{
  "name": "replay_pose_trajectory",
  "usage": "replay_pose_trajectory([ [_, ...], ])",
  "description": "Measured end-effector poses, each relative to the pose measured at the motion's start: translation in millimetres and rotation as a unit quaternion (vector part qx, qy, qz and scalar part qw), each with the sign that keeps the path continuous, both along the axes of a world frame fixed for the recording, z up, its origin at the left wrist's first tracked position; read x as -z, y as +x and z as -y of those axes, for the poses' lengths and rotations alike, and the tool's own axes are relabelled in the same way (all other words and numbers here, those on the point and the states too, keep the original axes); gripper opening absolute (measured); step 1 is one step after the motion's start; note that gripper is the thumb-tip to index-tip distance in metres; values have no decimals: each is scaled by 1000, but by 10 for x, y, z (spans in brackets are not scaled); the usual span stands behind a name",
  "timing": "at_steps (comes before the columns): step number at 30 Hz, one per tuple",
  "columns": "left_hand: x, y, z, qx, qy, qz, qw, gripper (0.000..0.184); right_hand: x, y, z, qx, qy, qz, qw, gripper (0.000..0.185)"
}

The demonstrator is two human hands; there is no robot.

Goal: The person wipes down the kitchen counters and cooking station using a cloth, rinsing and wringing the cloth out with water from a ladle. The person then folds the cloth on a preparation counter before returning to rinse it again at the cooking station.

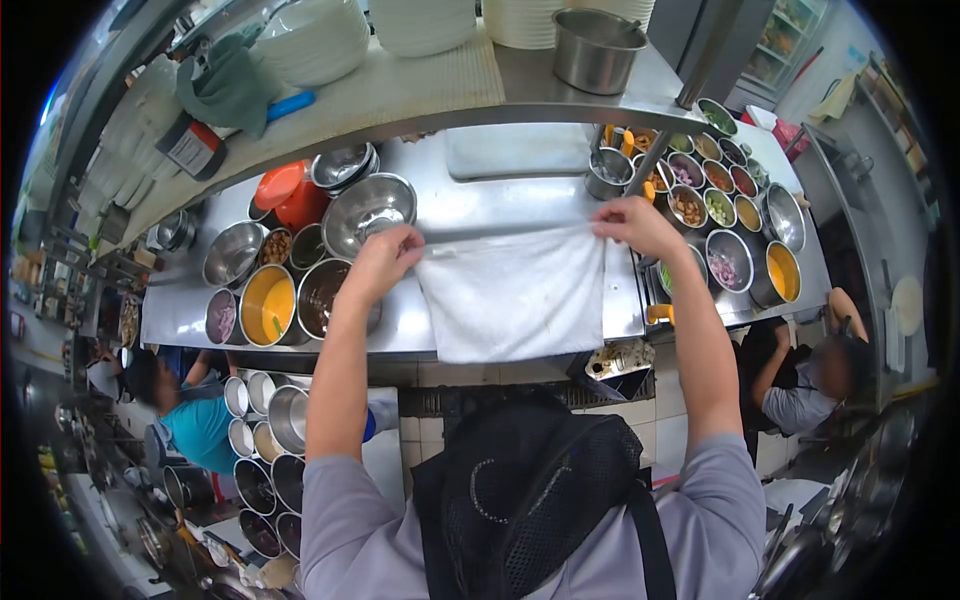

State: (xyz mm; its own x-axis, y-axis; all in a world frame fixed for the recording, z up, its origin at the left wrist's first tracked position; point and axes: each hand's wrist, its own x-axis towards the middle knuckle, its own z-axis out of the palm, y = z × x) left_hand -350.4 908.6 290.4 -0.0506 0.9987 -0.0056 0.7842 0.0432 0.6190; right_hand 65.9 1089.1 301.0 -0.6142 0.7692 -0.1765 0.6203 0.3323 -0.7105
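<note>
A white cloth (512, 290) is stretched between my two hands, its lower part hanging over the front edge of the steel counter (465, 205). My left hand (390, 255) pinches its upper left corner, close beside a large steel mixing bowl (345, 205). The upper right corner is pinched by my right hand (632, 225), which is near a steel pot (608, 178) and the small bowls of chopped ingredients. Fingers of both hands are closed on the fabric.
Left on the counter are a pot of yellow liquid (268, 305) and an orange container (300, 200). A white cutting board (515, 152) lies at the back under a shelf (520, 90). At right stands another yellow-filled pot (783, 272). People are at both sides.
</note>
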Motion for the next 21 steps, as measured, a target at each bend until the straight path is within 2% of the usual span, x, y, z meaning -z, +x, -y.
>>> replay_pose_trajectory([
  [1, 239, -30, -150, -3, -8, 3, 1000, 31, 265, -89, -196, -3, -8, 3, 1000, 33],
  [3, 781, -68, -336, -15, 142, -117, 983, 46, 840, -224, -457, 57, 135, 0, 989, 45],
  [4, 893, -2, -364, -17, 136, -115, 984, 46, 968, -292, -437, 55, 129, 3, 990, 45],
  [6, 1142, 222, -383, 9, 192, -174, 966, 59, 1263, -465, -238, 110, 312, -38, 943, 53],
  [10, 1810, 782, -302, 13, 191, -197, 961, 67, 1722, -904, 479, 138, 349, -50, 926, 63],
  [12, 2032, 957, -256, 16, 183, -208, 961, 70, 1906, -1084, 737, 92, 375, 54, 921, 73],
  [14, 2247, 985, -239, -33, 120, -204, 971, 77, 2097, -1081, 754, 82, 356, 59, 929, 78],
  [15, 2319, 958, -188, -34, 117, -207, 971, 77, 2212, -1078, 738, 70, 334, 71, 937, 82],
  [17, 2428, 864, -94, -96, 38, -203, 974, 80, 2436, -908, 639, 65, 305, 86, 946, 86],
  [21, 2443, 788, 25, -84, 48, -212, 973, 83, 2544, -796, 658, 75, 277, 110, 952, 88],
])
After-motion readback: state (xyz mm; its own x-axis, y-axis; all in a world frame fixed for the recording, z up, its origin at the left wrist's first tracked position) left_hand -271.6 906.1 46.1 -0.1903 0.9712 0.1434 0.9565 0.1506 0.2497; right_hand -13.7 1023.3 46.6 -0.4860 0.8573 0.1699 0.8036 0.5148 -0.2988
